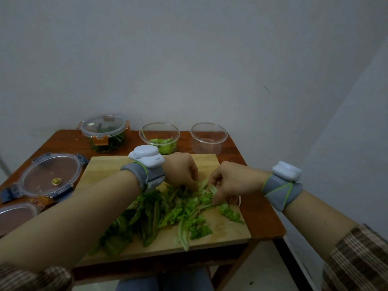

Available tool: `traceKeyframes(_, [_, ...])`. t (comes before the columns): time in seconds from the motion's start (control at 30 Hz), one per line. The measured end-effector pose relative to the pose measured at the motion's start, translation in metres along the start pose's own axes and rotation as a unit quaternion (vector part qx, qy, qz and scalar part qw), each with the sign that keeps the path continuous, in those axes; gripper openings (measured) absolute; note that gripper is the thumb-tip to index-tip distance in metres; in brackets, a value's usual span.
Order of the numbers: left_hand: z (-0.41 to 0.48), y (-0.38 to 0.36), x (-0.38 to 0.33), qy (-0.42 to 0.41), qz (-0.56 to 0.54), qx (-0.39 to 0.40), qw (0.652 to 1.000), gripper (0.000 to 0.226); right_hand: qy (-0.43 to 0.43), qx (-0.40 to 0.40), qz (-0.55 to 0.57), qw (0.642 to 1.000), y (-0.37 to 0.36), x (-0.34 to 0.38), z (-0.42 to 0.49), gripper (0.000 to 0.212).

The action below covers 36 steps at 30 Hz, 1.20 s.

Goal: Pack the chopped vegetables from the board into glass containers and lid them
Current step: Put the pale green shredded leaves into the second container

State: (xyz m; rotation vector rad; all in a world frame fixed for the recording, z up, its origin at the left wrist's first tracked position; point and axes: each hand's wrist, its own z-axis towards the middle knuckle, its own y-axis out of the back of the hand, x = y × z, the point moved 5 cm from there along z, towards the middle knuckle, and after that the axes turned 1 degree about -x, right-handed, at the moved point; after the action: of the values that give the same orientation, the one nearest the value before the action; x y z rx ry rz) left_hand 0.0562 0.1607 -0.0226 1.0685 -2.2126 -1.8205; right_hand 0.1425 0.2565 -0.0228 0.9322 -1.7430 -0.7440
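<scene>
A pile of chopped green leaves (pixel 168 215) lies on the wooden cutting board (pixel 226 229). My left hand (pixel 181 171) and my right hand (pixel 233 180) both reach down into the far side of the pile, fingers closed on leaves. Behind the board stand three round glass containers: one at the left (pixel 105 134) holds dark greens under a clear lid with orange clips, the middle one (pixel 160 138) is unlidded and partly filled with light green leaves, the right one (pixel 209 138) is unlidded and holds nothing.
A clear round lid with blue clips (pixel 49 175) lies on the brown table (pixel 260 215) left of the board. Part of another lid (pixel 15 216) shows at the left edge. The table's right and near edges drop to a pale floor; walls close behind and to the right.
</scene>
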Motion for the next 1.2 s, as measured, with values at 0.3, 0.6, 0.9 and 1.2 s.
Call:
traceKeyframes(0.3, [-0.001,0.011,0.017,0.017,-0.109,-0.08,0.991,0.015,-0.005,-0.021,0.116,0.993,0.004,-0.007,-0.002,0.012])
traceKeyframes(0.6, [-0.01,0.042,0.037,0.045,-0.334,-0.164,0.927,0.013,0.019,-0.091,0.225,0.97,0.037,-0.001,0.007,0.009])
traceKeyframes(0.9, [-0.004,0.1,0.067,0.063,-0.437,-0.288,0.85,0.005,0.04,-0.154,0.31,0.937,0.082,0.027,0.058,0.012])
traceKeyframes(1.2, [0.018,0.135,0.115,0.114,-0.331,-0.439,0.827,0.006,0.051,-0.259,0.278,0.924,0.1,0.056,0.143,0.019])
